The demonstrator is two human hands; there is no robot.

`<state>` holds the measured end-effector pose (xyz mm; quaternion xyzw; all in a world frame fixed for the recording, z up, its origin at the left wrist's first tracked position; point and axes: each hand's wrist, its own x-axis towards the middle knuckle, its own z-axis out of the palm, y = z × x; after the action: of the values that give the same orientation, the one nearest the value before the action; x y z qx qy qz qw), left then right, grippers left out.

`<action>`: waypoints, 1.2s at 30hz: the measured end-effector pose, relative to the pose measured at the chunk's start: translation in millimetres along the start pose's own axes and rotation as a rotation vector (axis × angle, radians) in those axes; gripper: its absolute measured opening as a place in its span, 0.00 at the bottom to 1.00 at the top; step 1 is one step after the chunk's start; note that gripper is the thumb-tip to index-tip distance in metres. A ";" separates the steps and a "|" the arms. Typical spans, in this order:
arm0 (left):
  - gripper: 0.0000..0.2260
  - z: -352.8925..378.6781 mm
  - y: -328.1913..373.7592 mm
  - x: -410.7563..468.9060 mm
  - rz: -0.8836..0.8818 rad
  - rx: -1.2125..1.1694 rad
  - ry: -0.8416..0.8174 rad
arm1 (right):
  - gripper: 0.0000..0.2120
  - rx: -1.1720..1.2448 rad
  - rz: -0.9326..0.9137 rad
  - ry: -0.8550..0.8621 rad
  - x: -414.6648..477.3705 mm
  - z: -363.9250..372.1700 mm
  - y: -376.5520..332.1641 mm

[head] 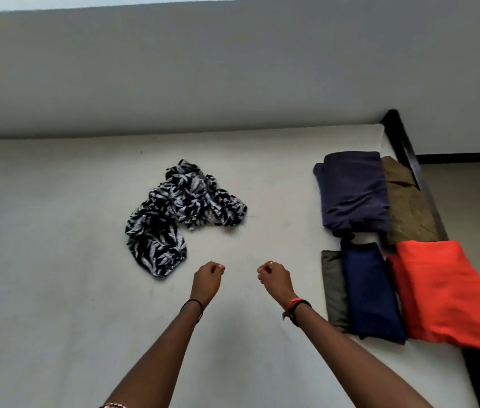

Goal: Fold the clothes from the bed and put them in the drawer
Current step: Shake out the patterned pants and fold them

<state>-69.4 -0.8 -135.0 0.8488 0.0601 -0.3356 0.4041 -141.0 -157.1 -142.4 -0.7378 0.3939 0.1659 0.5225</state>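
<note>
At lower centre of the frame the left grip (207, 278) and right grip (274, 279) are curled into empty fists. A crumpled leaf-print garment (179, 213) lies mid-frame on the bed (56, 260). Folded clothes (438, 290) sit at right.

The sheet (56, 290) is smooth, matt white cloth. Mid-frame, the leaf-print garment (179, 213) looks thin, soft and crumpled. At the right, the orange folded piece (438, 290) is matt cloth and the olive one (406, 207) looks coarser. The dark bed frame (405, 142) shows a slight sheen.
</note>
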 end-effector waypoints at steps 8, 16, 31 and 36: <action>0.10 -89.7 -80.7 21.3 -0.033 0.124 0.188 | 0.06 -0.167 -0.111 -0.130 -0.3 112.9 -45.9; 0.17 -128.2 -118.3 73.3 0.102 0.200 0.256 | 0.15 -0.256 -0.180 -0.141 28.9 190.6 -77.9; 0.18 -166.4 -62.5 179.0 0.233 0.016 0.226 | 0.40 -0.606 -0.472 -0.040 153.5 195.3 -190.7; 0.10 -154.7 -50.4 166.5 0.272 -0.019 0.297 | 0.27 -0.330 -0.348 -0.125 152.9 199.8 -196.8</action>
<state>120.2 117.0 -201.2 0.8853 0.0069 -0.1484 0.4406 137.8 -11.0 -196.5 -0.8581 0.1954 0.1811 0.4389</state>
